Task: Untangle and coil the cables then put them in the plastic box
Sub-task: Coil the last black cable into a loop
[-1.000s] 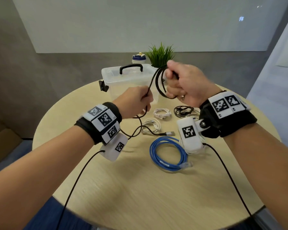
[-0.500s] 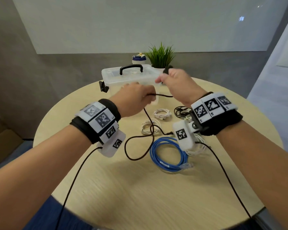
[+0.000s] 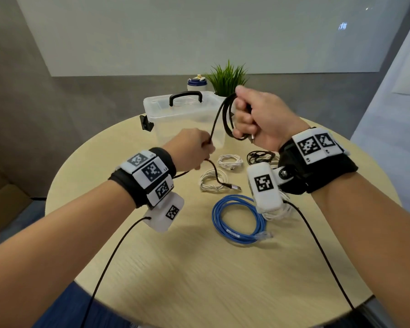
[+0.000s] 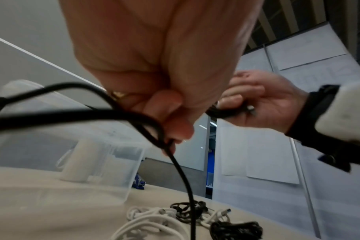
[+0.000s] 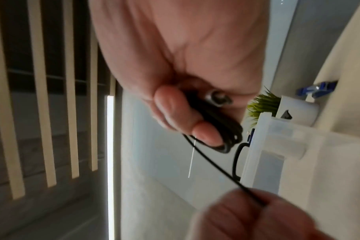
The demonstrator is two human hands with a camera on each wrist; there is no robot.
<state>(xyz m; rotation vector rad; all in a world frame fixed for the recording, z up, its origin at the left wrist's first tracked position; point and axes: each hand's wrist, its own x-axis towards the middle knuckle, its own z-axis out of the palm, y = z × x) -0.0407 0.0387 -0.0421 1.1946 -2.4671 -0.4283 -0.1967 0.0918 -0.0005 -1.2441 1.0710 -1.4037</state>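
**Inspector A:** Item under work: the thin black braided USB cable [image 3: 217,119]. Judged light, limp and slightly springy; loops would likely splay if released. Best held across the gathered loops, with the free run pinched near the coil.

**Inspector B:** Location?

**A:** Held in the air, at 12 o'clock over the round beige wood-grain tabletop [image 3: 199,268], in front of the clear plastic box with black handle [image 3: 161,114]. Its silver plug end [image 3: 234,187] trails onto the tabletop.

**B:** Grip state?

**A:** Right hand [image 3: 263,117] raised, fingers curled closed round several loops. Left hand [image 3: 189,150] lower, at 9 o'clock of it, pinching the free run; the line between them runs nearly straight.

**B:** Surroundings?

**A:** Blue coiled network cable [image 3: 237,218] at 6 o'clock; white cable bundles [image 3: 230,160] nearby.
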